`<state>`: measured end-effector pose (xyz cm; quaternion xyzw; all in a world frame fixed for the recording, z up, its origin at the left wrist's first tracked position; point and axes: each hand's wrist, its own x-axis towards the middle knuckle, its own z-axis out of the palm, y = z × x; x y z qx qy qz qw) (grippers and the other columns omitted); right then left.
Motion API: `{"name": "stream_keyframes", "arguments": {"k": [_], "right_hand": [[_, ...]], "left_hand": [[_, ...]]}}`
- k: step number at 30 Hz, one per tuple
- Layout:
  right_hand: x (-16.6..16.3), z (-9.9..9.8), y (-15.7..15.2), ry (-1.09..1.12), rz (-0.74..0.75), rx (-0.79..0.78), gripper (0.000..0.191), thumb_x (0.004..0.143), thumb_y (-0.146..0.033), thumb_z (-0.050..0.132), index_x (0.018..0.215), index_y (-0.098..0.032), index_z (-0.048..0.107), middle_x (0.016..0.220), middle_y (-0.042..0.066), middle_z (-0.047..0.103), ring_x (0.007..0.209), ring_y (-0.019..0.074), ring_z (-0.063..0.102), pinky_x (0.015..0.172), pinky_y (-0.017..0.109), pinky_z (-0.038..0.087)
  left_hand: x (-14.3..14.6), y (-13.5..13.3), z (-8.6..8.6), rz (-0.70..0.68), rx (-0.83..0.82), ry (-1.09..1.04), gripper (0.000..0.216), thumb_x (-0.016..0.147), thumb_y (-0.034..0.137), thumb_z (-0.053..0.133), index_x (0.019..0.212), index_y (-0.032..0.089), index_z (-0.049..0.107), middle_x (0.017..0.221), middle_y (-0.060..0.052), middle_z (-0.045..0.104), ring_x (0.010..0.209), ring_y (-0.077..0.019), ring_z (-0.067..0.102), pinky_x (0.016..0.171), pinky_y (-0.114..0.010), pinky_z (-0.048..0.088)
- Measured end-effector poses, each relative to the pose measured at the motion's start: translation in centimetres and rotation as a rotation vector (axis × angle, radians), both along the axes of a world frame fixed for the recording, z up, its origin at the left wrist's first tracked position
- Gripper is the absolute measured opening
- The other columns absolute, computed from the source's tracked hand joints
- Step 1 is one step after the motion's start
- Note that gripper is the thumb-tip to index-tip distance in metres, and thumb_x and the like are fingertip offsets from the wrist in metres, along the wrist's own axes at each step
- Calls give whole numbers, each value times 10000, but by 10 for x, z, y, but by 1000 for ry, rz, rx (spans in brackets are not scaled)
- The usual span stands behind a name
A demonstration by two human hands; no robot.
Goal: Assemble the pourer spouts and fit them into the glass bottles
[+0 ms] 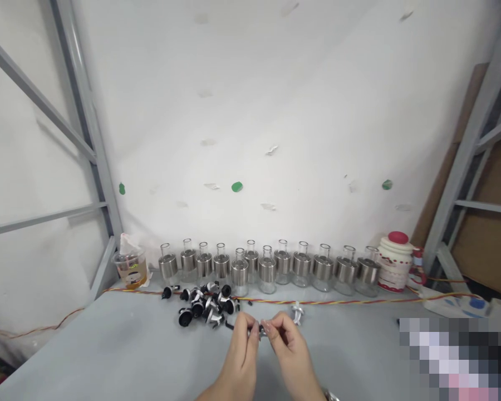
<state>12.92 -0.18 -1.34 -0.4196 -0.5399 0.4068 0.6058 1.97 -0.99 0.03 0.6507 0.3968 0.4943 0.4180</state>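
My left hand (242,351) and my right hand (291,350) meet low in the middle of the head view, both closed in a pinch. Between their fingertips is a small black and silver bottle pourer (263,336), mostly covered by the fingers. Left of my hands lies a pile of similar black and silver bottle pourers (197,308). A lone silver pourer part (297,313) stands just beyond my right hand. Next to my left fingers is a small black piece (229,324), and another tiny black piece (249,303) lies farther back.
Several glass bottles with metal sleeves (268,270) line the back of the grey table (121,351). A twisted red and yellow wire (325,301) runs before them. A plastic cup (131,270) stands left, a white jar with a red lid (394,264) right. Metal frame posts flank the table.
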Motion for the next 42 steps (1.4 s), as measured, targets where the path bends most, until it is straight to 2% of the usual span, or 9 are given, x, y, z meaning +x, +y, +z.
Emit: {"name": "stream_keyframes", "arguments": {"k": [9, 15, 25, 42], "right_hand": [[0, 3, -6, 18, -39, 31, 223, 759, -396, 525, 661, -195, 520, 623, -13, 515, 606, 141, 479, 585, 235, 395], [-2, 3, -9, 1, -45, 28, 235, 776, -412, 496, 676, -200, 494, 638, -15, 489, 620, 141, 464, 599, 237, 392], [-4, -6, -5, 38, 12, 3, 263, 817, -438, 422, 676, -217, 397, 544, -70, 337, 480, 95, 307, 452, 205, 293], [-1, 2, -2, 40, -3, -53, 330, 738, -497, 508, 601, -208, 431, 508, -66, 350, 460, 93, 297, 435, 216, 280]], "left_hand": [[-1, -4, 8, -28, 42, 31, 273, 861, 440, 254, 769, 202, 352, 733, 8, 351, 690, -143, 357, 679, -285, 317], [-1, -6, 8, -18, 32, 41, 275, 859, 447, 250, 775, 203, 345, 749, 3, 354, 699, -144, 363, 682, -284, 324], [1, -4, 5, -31, -65, -19, 306, 852, 479, 245, 772, 205, 354, 736, 14, 379, 686, -129, 371, 672, -274, 312], [1, -5, 7, -23, -15, -3, 323, 846, 491, 248, 748, 205, 361, 705, 23, 345, 661, -129, 343, 661, -267, 306]]}}
